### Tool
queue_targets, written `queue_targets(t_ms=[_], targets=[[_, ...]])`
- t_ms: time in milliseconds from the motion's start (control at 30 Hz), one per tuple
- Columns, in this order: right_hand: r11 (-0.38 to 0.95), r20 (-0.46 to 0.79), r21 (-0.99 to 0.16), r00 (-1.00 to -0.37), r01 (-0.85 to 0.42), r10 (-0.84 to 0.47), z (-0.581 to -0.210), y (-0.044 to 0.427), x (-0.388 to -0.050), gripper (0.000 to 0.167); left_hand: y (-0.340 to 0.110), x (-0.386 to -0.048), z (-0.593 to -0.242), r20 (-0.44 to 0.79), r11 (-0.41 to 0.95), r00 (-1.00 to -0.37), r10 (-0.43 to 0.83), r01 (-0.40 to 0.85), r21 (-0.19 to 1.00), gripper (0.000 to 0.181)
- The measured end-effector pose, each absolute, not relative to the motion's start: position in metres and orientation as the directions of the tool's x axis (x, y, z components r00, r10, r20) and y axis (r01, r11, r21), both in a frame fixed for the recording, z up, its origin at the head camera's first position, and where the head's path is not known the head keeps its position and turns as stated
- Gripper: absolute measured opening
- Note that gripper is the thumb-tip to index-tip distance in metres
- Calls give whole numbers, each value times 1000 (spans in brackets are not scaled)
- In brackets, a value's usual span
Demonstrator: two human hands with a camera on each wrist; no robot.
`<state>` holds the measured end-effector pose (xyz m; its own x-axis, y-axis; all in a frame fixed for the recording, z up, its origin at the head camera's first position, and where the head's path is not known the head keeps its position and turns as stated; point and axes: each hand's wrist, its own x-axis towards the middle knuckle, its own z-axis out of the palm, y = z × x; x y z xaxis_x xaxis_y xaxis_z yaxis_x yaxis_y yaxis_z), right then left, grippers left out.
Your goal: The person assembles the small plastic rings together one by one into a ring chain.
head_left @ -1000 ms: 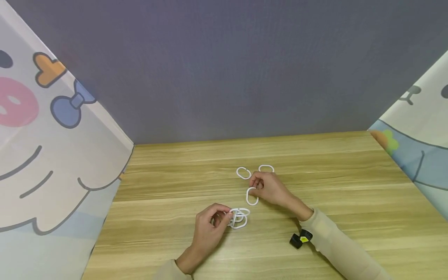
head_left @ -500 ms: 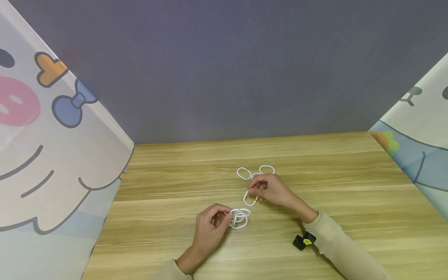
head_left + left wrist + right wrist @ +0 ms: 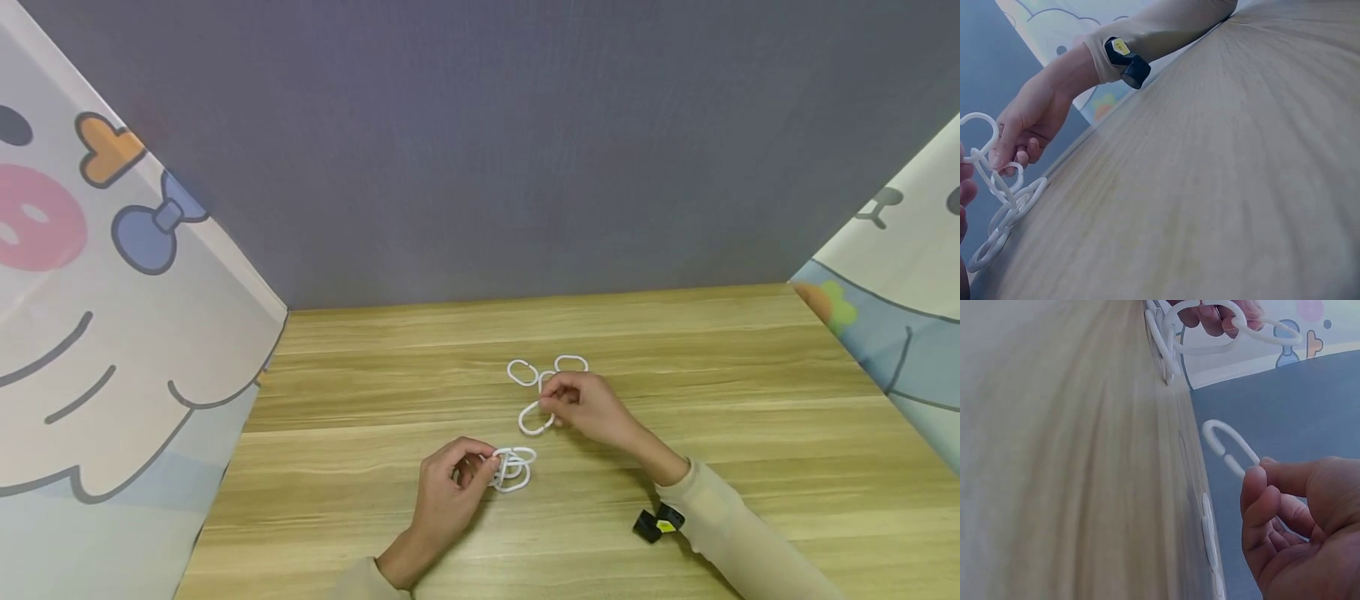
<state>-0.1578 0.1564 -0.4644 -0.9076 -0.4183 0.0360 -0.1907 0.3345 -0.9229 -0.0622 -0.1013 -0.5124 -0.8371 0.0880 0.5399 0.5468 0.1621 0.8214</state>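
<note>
My left hand [image 3: 450, 483] pinches a link of a short chain of white plastic links [image 3: 513, 489] between thumb and fingers, low over the table. Several links hang joined there, as the left wrist view shows. Up and to the right, my right hand [image 3: 596, 408] pinches one separate oval link [image 3: 1238, 439] by its end, fingertips and thumb together. A small gap in this link's side shows in the right wrist view. It stays apart from the chain. Beyond the right hand lie loose links: one at left [image 3: 510, 371], one at right [image 3: 572, 357], and one partly hidden behind the fingers [image 3: 541, 383].
A wood-grain table [image 3: 360, 375] lies under both hands. At its back rises a grey panel [image 3: 525, 167], with cartoon-printed panels [image 3: 187, 333] on the sides. A black device [image 3: 647, 527] with a yellow mark is worn at the right sleeve.
The right hand has shifted slightly right and tilted its link from near upright to slanted. A loose link behind its fingers has come into sight. The left hand and chain have stayed put.
</note>
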Motion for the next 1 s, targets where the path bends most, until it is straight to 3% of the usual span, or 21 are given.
queue_targets(t_ms=[233,600,867,1000], targets=[[318,17,-937,-929,-144,-369,-462,160,-154,15,-102,-63,-512,555,167,-827,86,562,810,9],[311,34,-942,-959,-126,-283,-454,162,-145,12,-102,-62,-512,556,163,-827,89,562,811,13],[335,-65,-942,-968,-22,-244,-443,159,-134,12,-102,-62,-513,546,165,-833,88,553,817,7],[349,-4,-933,-969,-85,-247,-438,158,-130,7,-103,-62,-513,543,167,-835,87,550,818,7]])
